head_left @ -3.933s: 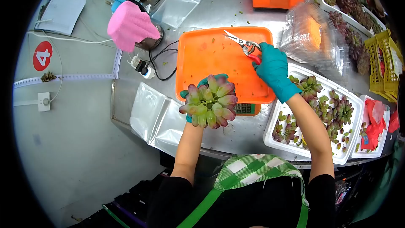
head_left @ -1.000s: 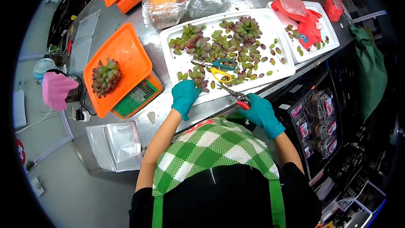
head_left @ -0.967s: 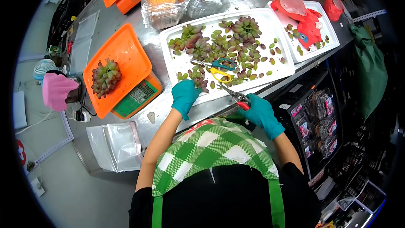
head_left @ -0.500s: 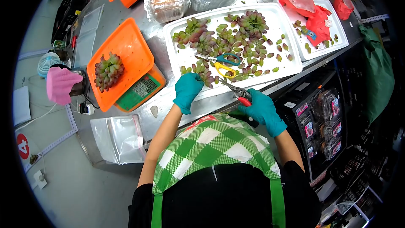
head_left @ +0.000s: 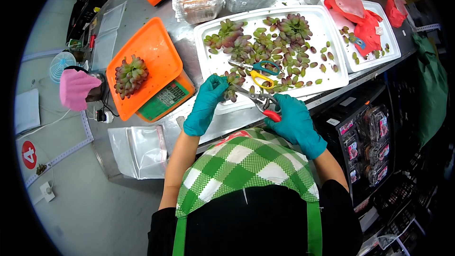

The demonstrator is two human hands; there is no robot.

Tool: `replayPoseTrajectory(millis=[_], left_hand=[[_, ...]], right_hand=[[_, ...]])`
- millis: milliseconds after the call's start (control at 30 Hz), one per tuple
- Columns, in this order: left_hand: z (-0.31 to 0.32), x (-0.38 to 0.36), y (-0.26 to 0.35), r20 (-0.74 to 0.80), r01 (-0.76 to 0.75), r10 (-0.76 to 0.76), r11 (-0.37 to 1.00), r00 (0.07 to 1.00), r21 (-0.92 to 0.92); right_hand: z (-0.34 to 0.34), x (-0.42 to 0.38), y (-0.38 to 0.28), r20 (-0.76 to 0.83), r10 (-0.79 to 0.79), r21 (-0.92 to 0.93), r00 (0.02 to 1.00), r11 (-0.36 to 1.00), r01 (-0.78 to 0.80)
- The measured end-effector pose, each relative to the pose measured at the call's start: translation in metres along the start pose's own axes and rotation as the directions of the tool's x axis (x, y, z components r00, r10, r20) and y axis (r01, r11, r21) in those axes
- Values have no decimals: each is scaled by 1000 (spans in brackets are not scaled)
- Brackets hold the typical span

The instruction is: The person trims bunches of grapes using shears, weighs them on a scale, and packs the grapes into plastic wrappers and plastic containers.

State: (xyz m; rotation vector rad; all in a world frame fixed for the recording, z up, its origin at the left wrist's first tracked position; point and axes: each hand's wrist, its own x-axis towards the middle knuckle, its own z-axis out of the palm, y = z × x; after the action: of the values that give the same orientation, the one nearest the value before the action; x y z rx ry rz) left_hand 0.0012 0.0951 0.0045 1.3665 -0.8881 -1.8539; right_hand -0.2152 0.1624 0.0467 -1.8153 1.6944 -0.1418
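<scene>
Grape cluster (head_left: 231, 85) sits at the white tray's (head_left: 332, 38) near edge, pinched in the gloved left hand (head_left: 207, 99); plump, thin-skinned berries likely bruise and drop easily, so hold by the stem. The right hand (head_left: 291, 118) is clenched on red-handled shears (head_left: 253, 98), blades at the cluster.

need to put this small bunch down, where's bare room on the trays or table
Bare patches: the orange plastic tray right of the grape bunch on it, and the steel table strip between that tray and the white foam tray. The white tray's middle is crowded with grapes and yellow-and-teal scissors.
</scene>
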Motion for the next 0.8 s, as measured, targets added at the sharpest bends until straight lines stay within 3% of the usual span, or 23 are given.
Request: replayPoseTrajectory(millis=[133,233,533,633,800], left_hand=[[-4,0,-4,85,-1,25,964,996,-265],[-2,-4,-1,86,-9,36,955,996,-296],[4,-4,-4,1,-102,104,985,995,-140],[3,-7,-1,97,-117,130,985,987,-123],[4,-8,-4,100,-126,140,983,985,-135]], right_hand=[[-2,1,-3,-83,-107,-184,991,979,90],[-8,0,-8,-123,-147,-285,982,952,107],[-27,-4,-20,-114,-170,-406,979,907,111],[-30,-3,-24,-114,-174,-431,978,895,109],[-29,1,-26,-110,-195,-482,974,868,120]])
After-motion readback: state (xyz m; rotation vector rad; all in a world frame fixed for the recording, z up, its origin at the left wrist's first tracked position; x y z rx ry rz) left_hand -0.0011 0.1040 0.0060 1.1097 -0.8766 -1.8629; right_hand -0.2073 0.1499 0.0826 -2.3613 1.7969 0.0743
